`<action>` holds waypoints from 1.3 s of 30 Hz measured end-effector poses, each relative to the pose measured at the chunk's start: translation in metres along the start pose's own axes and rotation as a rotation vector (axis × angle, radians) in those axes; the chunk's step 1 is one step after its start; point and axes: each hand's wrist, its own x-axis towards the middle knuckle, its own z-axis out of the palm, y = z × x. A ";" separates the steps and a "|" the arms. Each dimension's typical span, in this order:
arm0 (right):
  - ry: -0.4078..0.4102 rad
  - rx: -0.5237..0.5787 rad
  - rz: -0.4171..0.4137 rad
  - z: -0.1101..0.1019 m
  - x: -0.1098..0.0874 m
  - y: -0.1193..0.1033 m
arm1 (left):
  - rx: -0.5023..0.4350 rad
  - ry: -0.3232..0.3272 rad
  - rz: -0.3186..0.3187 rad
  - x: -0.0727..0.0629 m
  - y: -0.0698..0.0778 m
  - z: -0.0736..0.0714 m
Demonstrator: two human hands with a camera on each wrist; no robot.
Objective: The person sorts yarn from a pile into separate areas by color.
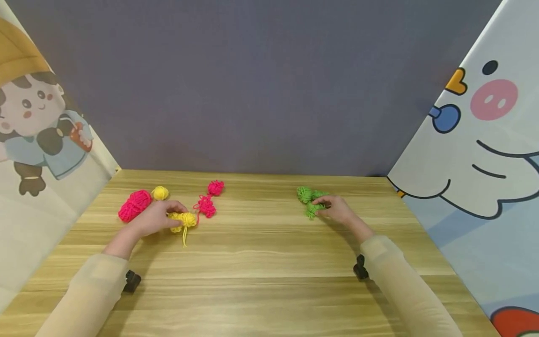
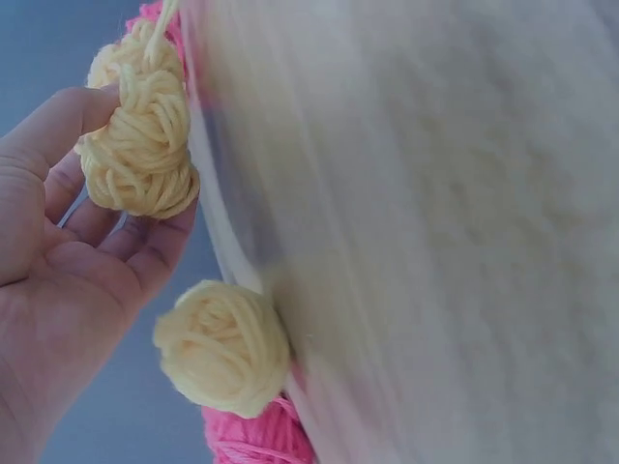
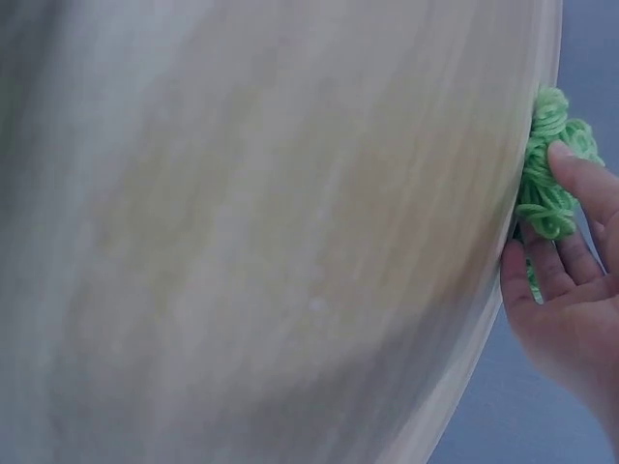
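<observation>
My left hand [image 1: 157, 218] pinches a yellow yarn bundle [image 1: 186, 218] between thumb and fingers, and a loose strand trails from it toward me. In the left wrist view the thumb presses one side of the yellow bundle [image 2: 145, 155] while the fingers lie under it. My right hand [image 1: 337, 209] holds a green yarn bundle [image 1: 312, 210] at the table's right side. The right wrist view shows the thumb on the green yarn [image 3: 546, 198] with fingers round its lower side. More green yarn [image 1: 304, 194] lies just beyond those fingertips.
A pink yarn skein [image 1: 134, 205] and a small yellow yarn ball [image 1: 160, 193] lie beside my left hand. Two pink yarn clumps, a nearer one [image 1: 207, 206] and a farther one [image 1: 216, 187], sit right of it. A grey panel [image 1: 252, 93] rises behind the wooden table [image 1: 252, 271].
</observation>
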 end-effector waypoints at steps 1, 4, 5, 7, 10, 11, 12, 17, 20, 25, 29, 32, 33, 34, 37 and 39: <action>0.001 0.000 -0.001 0.000 0.000 0.000 | -0.002 0.003 -0.001 0.000 0.002 -0.001; 0.004 -0.004 -0.002 0.001 0.000 0.000 | -0.002 0.013 0.005 0.001 0.008 -0.003; 0.005 -0.002 0.000 0.001 0.000 0.000 | -0.002 0.016 0.007 0.001 0.011 -0.004; 0.006 -0.001 0.003 0.002 0.000 0.000 | 0.002 0.025 0.007 0.002 0.016 -0.005; 0.009 0.000 0.011 0.002 0.000 0.002 | 0.009 0.037 0.003 0.004 0.024 -0.006; 0.009 -0.001 0.009 0.003 0.000 0.003 | 0.007 0.043 0.000 0.005 0.027 -0.006; 0.009 -0.003 0.010 0.003 -0.001 0.003 | 0.005 0.047 0.001 0.006 0.029 -0.007; 0.013 0.011 0.013 0.003 -0.001 0.003 | 0.009 0.076 0.028 0.007 0.044 -0.006; 0.012 0.014 0.015 0.003 0.000 0.003 | 0.025 0.089 0.043 0.007 0.054 -0.006; 0.003 0.012 0.025 0.003 0.000 0.002 | 0.026 0.100 0.034 0.007 0.071 -0.005; -0.004 0.016 0.030 0.001 0.001 0.001 | 0.015 0.112 0.035 0.010 0.083 0.000; -0.006 0.016 0.028 0.001 0.001 0.001 | 0.029 0.138 0.060 0.012 0.091 0.005; -0.008 0.016 0.026 0.000 0.001 0.000 | 0.036 0.147 0.070 0.013 0.094 0.007; -0.007 0.019 0.024 0.000 0.001 0.000 | 0.037 0.152 0.077 0.014 0.097 0.009; -0.009 0.008 0.014 0.000 0.000 0.000 | 0.036 0.152 0.104 0.016 0.106 0.015; -0.007 0.011 0.017 -0.001 0.000 0.000 | 0.016 0.146 0.111 0.018 0.113 0.018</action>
